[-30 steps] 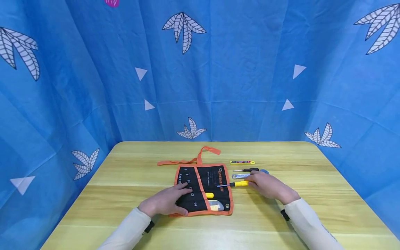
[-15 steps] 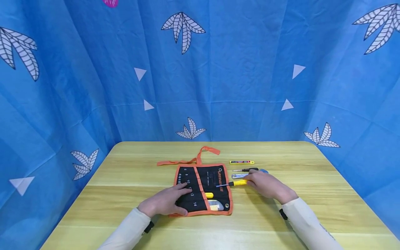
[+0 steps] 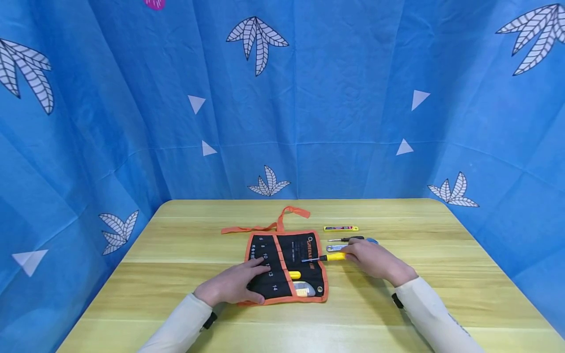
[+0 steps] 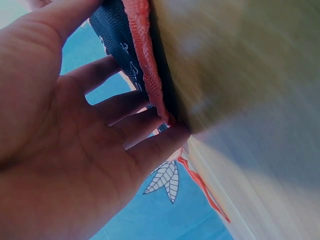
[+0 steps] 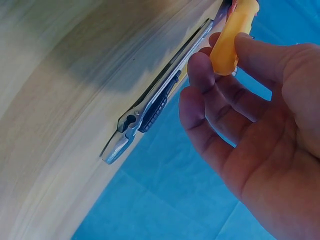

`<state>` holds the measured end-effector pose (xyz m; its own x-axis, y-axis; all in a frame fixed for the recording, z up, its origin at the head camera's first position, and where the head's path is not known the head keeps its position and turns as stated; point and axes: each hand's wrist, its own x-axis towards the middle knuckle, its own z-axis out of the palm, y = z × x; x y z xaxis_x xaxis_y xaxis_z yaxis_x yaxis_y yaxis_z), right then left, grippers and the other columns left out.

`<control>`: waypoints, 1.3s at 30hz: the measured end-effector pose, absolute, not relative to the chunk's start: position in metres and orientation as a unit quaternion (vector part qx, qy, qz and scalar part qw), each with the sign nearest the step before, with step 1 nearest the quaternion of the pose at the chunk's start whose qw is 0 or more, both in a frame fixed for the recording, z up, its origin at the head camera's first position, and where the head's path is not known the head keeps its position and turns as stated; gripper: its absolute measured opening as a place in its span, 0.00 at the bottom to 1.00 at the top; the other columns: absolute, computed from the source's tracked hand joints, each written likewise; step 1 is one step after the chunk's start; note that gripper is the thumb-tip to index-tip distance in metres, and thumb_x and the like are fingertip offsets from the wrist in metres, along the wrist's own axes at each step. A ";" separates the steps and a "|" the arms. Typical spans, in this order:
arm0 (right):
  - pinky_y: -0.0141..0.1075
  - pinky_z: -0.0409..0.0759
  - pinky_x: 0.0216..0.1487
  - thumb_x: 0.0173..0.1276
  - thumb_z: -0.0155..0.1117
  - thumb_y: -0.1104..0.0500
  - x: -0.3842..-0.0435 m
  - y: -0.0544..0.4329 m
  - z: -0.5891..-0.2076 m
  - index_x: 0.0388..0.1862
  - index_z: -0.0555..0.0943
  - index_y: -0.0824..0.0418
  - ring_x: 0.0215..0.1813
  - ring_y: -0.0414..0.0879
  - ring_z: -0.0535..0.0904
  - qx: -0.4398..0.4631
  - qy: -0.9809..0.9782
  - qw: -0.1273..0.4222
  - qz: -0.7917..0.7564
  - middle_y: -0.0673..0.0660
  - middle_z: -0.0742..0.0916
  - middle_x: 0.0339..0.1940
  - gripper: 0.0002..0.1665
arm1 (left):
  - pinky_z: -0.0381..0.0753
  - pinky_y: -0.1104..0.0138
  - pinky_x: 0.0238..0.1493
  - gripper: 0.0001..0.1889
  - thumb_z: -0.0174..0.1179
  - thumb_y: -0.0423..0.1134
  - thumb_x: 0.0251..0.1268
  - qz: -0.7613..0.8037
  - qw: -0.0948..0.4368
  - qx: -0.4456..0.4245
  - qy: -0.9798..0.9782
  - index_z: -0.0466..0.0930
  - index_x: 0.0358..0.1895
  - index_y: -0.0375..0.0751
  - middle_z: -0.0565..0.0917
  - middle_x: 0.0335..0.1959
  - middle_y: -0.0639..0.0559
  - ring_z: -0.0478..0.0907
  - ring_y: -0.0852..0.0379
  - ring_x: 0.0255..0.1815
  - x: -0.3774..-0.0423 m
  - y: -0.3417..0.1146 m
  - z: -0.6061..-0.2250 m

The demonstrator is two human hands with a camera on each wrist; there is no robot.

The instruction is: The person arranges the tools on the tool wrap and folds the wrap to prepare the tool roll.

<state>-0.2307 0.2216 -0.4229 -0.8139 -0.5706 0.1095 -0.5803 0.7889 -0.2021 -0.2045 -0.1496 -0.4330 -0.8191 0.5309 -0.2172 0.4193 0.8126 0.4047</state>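
A black tool pouch (image 3: 289, 250) with orange edging lies spread on the table in the head view. My left hand (image 3: 234, 284) rests on its near left part with relaxed, spread fingers. In the left wrist view those fingers (image 4: 145, 142) touch the pouch's orange edge (image 4: 142, 45). My right hand (image 3: 375, 260) pinches the yellow handle of a screwdriver (image 3: 336, 256) between thumb and fingertips. Its shaft points left, over the pouch's right half. A yellow handle (image 3: 295, 275) and a utility knife (image 3: 304, 289) stick out of the pouch's pockets, near its front.
Beyond my right hand lie a silver wrench (image 5: 129, 120), partly covered in the head view, and a black-handled screwdriver (image 3: 346, 239). Further back is a slim yellow case (image 3: 341, 228). The pouch's orange tie (image 3: 256, 228) trails on the table (image 3: 185, 245). A blue curtain (image 3: 335, 98) hangs behind.
My right hand has shifted slightly left with the screwdriver, bringing its tip further over the pouch. The left hand and pouch have stayed in place.
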 end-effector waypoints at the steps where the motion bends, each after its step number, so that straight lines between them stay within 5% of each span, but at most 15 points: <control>1: 0.37 0.80 0.37 0.75 0.62 0.64 -0.231 0.222 -0.423 0.53 0.87 0.62 0.34 0.37 0.73 0.307 -0.945 0.023 0.114 0.49 0.83 0.37 0.12 | 0.67 0.42 0.73 0.41 0.74 0.55 0.59 0.173 0.162 0.254 0.938 0.71 0.74 0.47 0.62 0.81 0.43 0.62 0.37 0.79 -0.205 -0.150 -0.433; 17: 0.36 0.81 0.38 0.75 0.63 0.63 -0.232 0.218 -0.420 0.53 0.88 0.62 0.36 0.37 0.76 0.307 -0.944 0.018 0.117 0.50 0.86 0.40 0.12 | 0.67 0.43 0.73 0.41 0.73 0.55 0.60 0.171 0.163 0.255 0.938 0.71 0.75 0.48 0.61 0.81 0.43 0.61 0.37 0.79 -0.205 -0.149 -0.434; 29: 0.34 0.75 0.35 0.76 0.61 0.64 -0.236 0.217 -0.430 0.46 0.88 0.57 0.34 0.37 0.72 0.321 -0.938 -0.027 0.130 0.46 0.85 0.36 0.09 | 0.67 0.44 0.74 0.41 0.72 0.55 0.60 0.166 0.164 0.254 0.939 0.70 0.76 0.48 0.60 0.81 0.43 0.61 0.37 0.79 -0.206 -0.149 -0.434; 39: 0.34 0.75 0.34 0.76 0.61 0.64 -0.235 0.206 -0.432 0.43 0.87 0.57 0.32 0.37 0.71 0.340 -0.932 -0.009 0.124 0.46 0.82 0.32 0.08 | 0.68 0.42 0.73 0.41 0.74 0.57 0.58 0.163 0.164 0.245 0.941 0.71 0.75 0.50 0.62 0.81 0.44 0.62 0.37 0.78 -0.204 -0.149 -0.433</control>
<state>-0.2348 0.2063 -0.4318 -0.7684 -0.6364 0.0676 -0.6319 0.7378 -0.2373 -0.2043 -0.1485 -0.4327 -0.8257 0.5157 -0.2287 0.4086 0.8262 0.3878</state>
